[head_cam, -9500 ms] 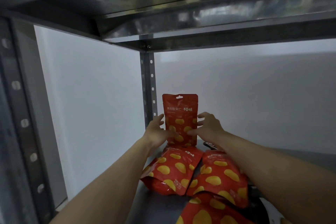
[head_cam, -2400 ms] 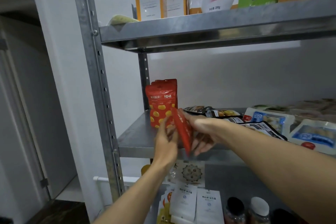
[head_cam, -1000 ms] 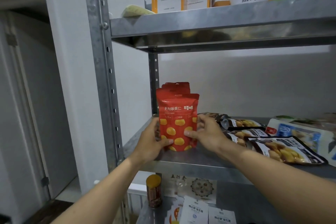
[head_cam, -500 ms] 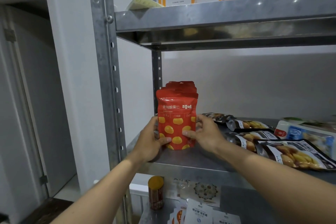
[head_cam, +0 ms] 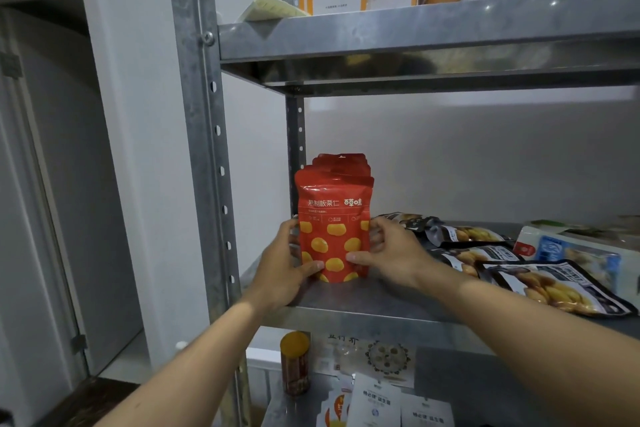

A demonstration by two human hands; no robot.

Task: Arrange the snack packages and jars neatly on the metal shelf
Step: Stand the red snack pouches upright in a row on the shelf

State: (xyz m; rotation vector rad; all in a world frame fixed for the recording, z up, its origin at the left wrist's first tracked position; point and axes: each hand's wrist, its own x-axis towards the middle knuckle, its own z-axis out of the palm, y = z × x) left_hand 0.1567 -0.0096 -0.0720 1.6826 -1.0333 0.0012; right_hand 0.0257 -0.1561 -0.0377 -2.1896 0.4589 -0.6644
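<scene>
Several red snack pouches with yellow spots [head_cam: 333, 218] stand upright in a row at the left end of the middle metal shelf [head_cam: 363, 298], one behind another. My left hand [head_cam: 282, 265] presses the left side of the front pouch, thumb on its face. My right hand [head_cam: 388, 253] holds its right side, thumb across the lower front. Black pouches with yellow nuts [head_cam: 554, 284] lie flat on the same shelf to the right.
A grey upright post [head_cam: 204, 163] stands just left of my left hand. The upper shelf [head_cam: 415, 31] carries boxes and bags. A blue and white package [head_cam: 568, 250] lies at the far right. Below are an orange-lidded jar [head_cam: 294, 362] and white sachets [head_cam: 375, 402].
Both hands stay on the front red pouch, which now stands a little closer against the row behind. The camera has drifted slightly nearer and lower.
</scene>
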